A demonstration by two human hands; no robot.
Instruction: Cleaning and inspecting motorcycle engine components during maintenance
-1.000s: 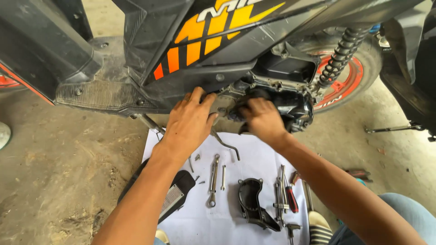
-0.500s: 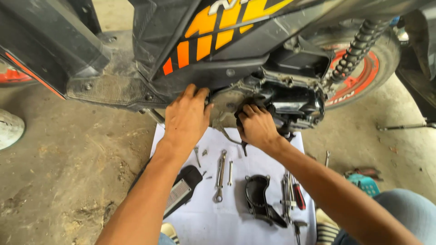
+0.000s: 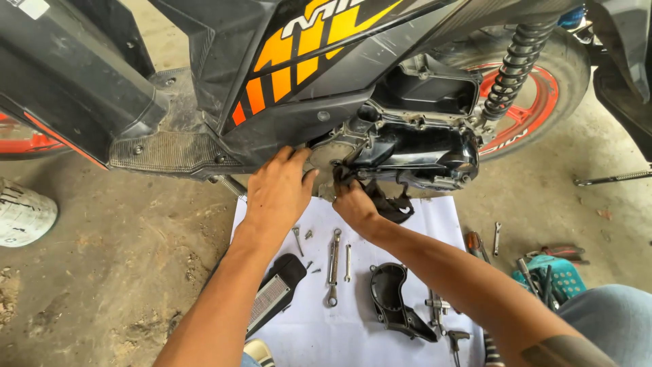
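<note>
Black rag (image 3: 384, 200) is being pinched in the closed right hand (image 3: 354, 204) against the scooter's engine case (image 3: 414, 153), just above the white sheet's (image 3: 435, 224) top edge, while the open left hand (image 3: 277, 194) is bracing flat beside it.

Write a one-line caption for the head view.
Left hand braces on the scooter's engine case while right hand presses a dark rag there, above tools on white sheet.
</note>
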